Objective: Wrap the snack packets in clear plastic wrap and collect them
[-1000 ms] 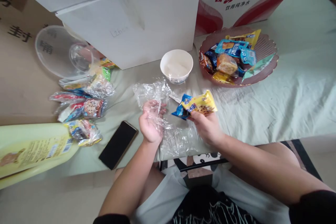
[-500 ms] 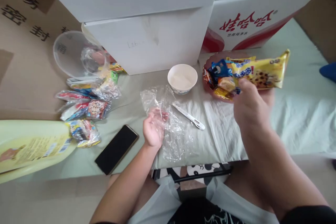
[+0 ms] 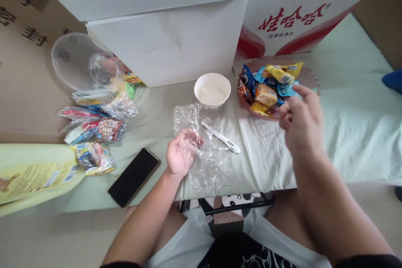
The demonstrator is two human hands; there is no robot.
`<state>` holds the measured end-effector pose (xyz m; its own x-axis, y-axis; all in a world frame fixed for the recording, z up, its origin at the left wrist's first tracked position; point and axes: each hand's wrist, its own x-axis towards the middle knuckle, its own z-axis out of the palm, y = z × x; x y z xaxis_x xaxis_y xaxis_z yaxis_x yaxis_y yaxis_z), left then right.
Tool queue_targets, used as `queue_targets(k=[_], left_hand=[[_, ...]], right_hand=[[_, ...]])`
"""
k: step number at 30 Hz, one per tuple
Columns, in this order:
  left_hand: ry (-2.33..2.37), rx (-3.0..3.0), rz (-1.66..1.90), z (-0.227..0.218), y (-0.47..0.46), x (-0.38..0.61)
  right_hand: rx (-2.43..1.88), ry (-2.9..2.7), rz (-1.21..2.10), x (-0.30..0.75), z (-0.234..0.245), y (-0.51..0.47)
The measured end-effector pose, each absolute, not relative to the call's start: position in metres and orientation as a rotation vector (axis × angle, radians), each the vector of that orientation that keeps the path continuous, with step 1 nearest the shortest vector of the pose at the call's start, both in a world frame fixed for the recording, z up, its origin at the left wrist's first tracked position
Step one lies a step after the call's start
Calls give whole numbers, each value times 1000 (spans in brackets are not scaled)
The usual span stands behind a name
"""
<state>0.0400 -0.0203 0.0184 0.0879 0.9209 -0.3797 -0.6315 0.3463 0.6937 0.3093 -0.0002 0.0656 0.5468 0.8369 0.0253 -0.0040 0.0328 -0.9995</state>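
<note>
Packaged snacks (image 3: 266, 94) lie in a heap inside the pink ribbed bowl (image 3: 310, 78), which stands on the pale green cloth (image 3: 273, 163) in front of the white carton with red characters (image 3: 282, 23). Among them I see blue packets, yellow packets and one small wrapped cake; a yellow packet is on top of the heap. My right hand (image 3: 303, 123) is over the near right part of this bowl, with the fingers partly bent, and it is released: I see nothing held in it. My left hand (image 3: 181, 153) is grasping the clear plastic bag (image 3: 209, 171) in loosely curled fingers, and the film spreads above and below them. How firm this grasp is, I cannot tell. Just to the right of this bag lies a slim white utility knife (image 3: 221, 137), and beyond the knife stands a white bowl (image 3: 212, 91). A dark smartphone (image 3: 134, 178) lies to the left of my left hand, and farther left are several wrapped snack packs (image 3: 108, 130), near a pale yellow-green bottle (image 3: 31, 163).
</note>
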Motion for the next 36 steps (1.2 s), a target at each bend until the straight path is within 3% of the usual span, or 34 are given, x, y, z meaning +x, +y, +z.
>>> queue_targets(k=[5, 9, 14, 17, 20, 23, 29, 36], left_hand=[[754, 269, 845, 22, -25, 38], [706, 241, 740, 18, -30, 32], [724, 271, 709, 22, -32, 30], [879, 339, 917, 22, -28, 35], [1174, 544, 1443, 16, -27, 37], [1345, 1018, 1745, 11, -35, 36], [1344, 1478, 1067, 24, -50, 43], [1266, 1164, 1058, 23, -36, 32]], right_hand=[[-1301, -1398, 1083, 262, 36, -39], [-1269, -1412, 1325, 243, 29, -49], [-874, -1352, 1767, 236, 36, -57], [-1063, -1243, 1547, 234, 39, -57], [-1248, -1167, 1306, 234, 38, -55], [-1254, -1265, 1277, 232, 35, -58], [-1168, -1503, 1288, 222, 27, -69], [-1309, -1177, 1154, 234, 31, -52]])
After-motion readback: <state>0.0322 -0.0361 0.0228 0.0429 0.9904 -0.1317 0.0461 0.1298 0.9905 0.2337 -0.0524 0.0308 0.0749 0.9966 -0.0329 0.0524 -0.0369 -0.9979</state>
